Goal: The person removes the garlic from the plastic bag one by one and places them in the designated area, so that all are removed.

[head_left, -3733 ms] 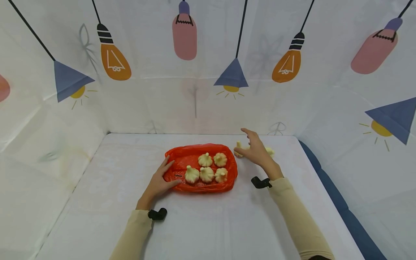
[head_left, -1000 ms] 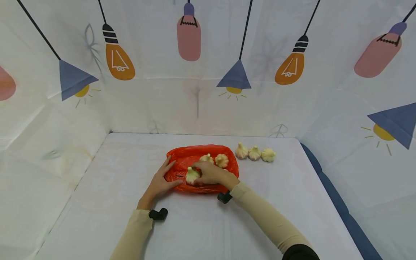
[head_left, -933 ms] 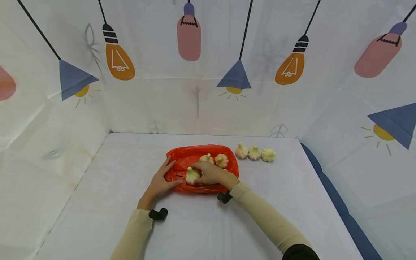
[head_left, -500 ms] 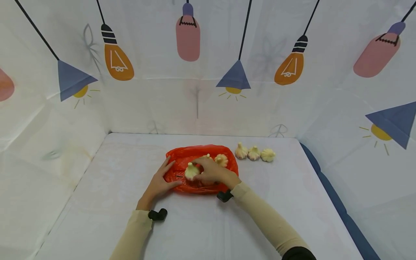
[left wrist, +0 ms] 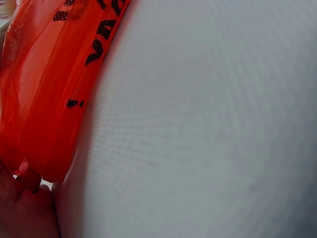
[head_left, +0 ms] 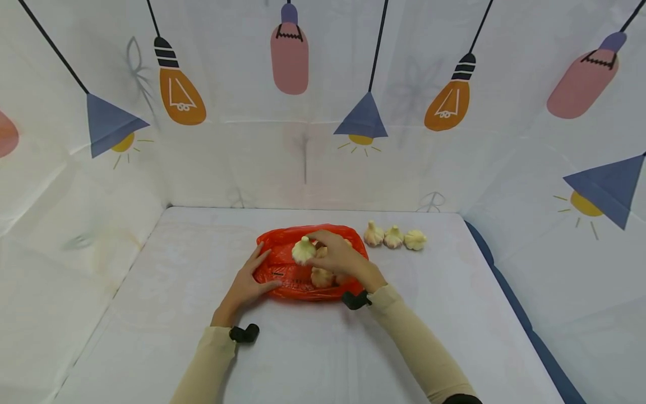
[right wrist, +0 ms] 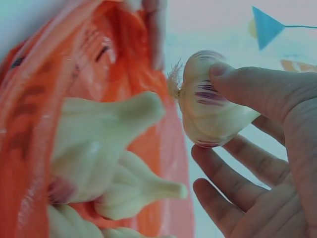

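Observation:
My right hand (head_left: pixel 339 257) pinches a garlic bulb (head_left: pixel 303 251) between thumb and fingers, lifted over the red plastic bag (head_left: pixel 275 275), which is spread in a low tray-like shape. In the right wrist view the thumb presses on the purple-streaked held bulb (right wrist: pixel 200 114), its root tuft pointing towards the bag. More garlic bulbs (head_left: pixel 321 277) lie inside the bag, partly hidden by the right hand. My left hand (head_left: pixel 248 285) rests with spread fingers on the bag's left rim, its thumb at the front edge. The left wrist view shows black print on the red plastic (left wrist: pixel 54 94).
Three garlic bulbs (head_left: pixel 393 237) sit in a row on the white table (head_left: pixel 303 348), right of the bag near the back edge. A white sheet (head_left: pixel 242 157) printed with lamps hangs behind. Something dark blue (head_left: pixel 504 280) runs along the table's right side.
My right hand came from the bulbs at the back right into the bag, took hold of the leftmost front garlic bulb and raised it up and back. The left hand stays at the rim.

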Available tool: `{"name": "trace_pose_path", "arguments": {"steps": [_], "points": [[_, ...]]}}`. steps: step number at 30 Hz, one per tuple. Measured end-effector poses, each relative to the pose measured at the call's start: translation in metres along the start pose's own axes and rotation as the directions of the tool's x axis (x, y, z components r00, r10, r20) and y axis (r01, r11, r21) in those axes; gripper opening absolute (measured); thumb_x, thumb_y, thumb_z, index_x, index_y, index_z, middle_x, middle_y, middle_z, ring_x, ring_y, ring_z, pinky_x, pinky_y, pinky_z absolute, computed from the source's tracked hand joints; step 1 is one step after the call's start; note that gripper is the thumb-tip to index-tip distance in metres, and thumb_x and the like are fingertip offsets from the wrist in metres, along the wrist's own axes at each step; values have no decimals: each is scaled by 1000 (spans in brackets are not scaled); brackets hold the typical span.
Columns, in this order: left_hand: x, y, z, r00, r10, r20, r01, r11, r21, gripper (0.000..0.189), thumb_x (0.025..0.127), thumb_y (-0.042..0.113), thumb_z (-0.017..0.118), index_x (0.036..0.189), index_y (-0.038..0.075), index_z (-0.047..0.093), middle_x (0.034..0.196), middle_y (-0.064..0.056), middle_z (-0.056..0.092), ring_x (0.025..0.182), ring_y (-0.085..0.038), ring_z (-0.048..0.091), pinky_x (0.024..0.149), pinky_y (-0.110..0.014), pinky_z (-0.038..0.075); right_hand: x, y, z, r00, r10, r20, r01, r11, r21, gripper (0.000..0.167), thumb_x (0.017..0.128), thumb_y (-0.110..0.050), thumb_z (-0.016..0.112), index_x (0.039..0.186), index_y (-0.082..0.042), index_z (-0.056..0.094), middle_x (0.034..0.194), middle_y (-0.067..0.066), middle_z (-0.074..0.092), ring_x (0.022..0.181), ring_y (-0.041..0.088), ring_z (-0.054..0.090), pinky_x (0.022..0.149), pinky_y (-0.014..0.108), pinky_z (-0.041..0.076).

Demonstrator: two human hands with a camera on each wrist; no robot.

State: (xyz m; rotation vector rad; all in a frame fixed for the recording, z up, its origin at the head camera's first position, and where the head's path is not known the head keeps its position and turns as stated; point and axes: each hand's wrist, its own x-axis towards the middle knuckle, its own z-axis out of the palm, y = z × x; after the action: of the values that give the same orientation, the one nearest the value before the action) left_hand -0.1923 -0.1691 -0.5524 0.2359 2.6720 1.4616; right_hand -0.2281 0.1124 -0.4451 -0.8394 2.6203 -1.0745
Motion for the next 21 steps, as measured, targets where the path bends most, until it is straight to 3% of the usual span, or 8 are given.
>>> {"name": "trace_pose_path", "arguments": {"steps": [6,12,16,21], "points": [[-1,1,0,1000,-12,7,12,1000,0,98,82,44,85,162,19,36,175,-3,12,160,-40,12,122,-68,22,-9,-3,-10,996,3,-92,-1,1000,24,62,88,-31,83,142,-14,59,138,3,63,121,26,63,104,48,54],[0,1,0,1000,-10,13,10,1000,-1,97,82,44,85,162,19,36,175,-2,12,160,-39,11,122,-67,23,-20,3,-21,981,-33,-191,35,999,10,62,90,-30,82,144,-12,57,141,6,61,122,30,62,101,49,55],[0,0,0,1000,-9,14,9,1000,0,97,82,44,85,162,18,36,175,-2,12,160,-40,11,121,-67,24,-31,11,-31,963,6,-269,7,999,48,61,91,-30,81,144,-12,57,141,9,60,124,32,62,103,55,54],[1,-1,0,1000,-6,16,6,1000,9,97,82,45,85,162,19,36,175,-1,12,159,-40,12,121,-67,25,-46,26,-40,925,21,-379,14,996,90,59,90,-23,82,142,-9,58,137,14,61,118,36,66,101,60,53]]}}
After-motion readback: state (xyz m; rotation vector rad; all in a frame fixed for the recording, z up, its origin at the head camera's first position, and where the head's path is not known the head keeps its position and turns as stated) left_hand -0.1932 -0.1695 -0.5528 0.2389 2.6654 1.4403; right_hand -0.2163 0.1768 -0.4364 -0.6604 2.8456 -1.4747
